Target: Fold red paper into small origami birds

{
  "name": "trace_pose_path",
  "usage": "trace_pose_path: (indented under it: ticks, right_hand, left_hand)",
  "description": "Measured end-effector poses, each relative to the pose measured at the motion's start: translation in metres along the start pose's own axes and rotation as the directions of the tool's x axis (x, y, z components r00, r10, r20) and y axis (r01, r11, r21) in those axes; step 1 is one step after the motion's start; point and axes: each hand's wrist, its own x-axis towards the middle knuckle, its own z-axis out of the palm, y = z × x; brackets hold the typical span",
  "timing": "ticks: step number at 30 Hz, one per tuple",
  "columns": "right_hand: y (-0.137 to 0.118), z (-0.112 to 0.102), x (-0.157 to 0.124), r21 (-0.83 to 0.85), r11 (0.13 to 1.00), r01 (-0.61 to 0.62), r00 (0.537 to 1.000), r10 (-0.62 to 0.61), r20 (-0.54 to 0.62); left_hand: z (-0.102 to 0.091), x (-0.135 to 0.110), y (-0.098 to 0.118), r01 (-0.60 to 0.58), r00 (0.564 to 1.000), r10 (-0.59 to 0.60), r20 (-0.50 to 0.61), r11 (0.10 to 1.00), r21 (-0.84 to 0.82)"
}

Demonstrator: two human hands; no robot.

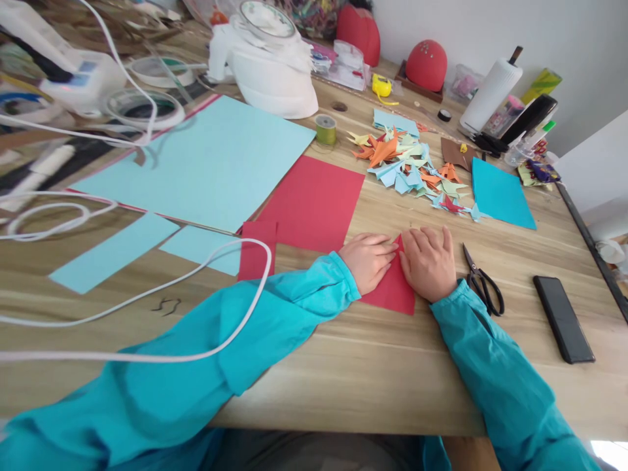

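A small piece of folded red paper [395,293] lies on the wooden table, its pointed tip showing between my hands. My left hand [369,261] rests flat on its left side, fingers stretched toward the fold. From the other side, my right hand [430,263] presses on the paper with its fingers laid down, the thumb along the fold. Part of the paper is hidden under both hands. Just right of my right hand lie black-handled scissors [483,281]. A larger red sheet [314,203] is spread beyond my left hand.
Light blue sheets [220,157] and a white cable [216,256] lie left. Folded paper cranes [407,163] are heaped at the back, near a turquoise sheet [503,194]. A phone [564,319] lies right. A thread spool [326,129] stands behind the red sheet.
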Motion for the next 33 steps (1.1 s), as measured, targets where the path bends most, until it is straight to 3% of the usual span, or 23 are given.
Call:
trace_pose_path:
  ticks: [11,33]
  right_hand:
    - [0.0001,0.0004,0.0010,0.010,1.000,-0.021,0.997,0.020,0.068]
    - [-0.0001,-0.0029,0.0016,0.004,1.000,-0.008,0.997,0.007,0.081]
  left_hand:
    - [-0.0032,0.0010,0.0014,0.005,0.999,-0.005,0.041,1.000,-0.001]
    - [-0.0084,0.0027,0.0027,0.014,1.000,-0.014,0.025,1.000,-0.017]
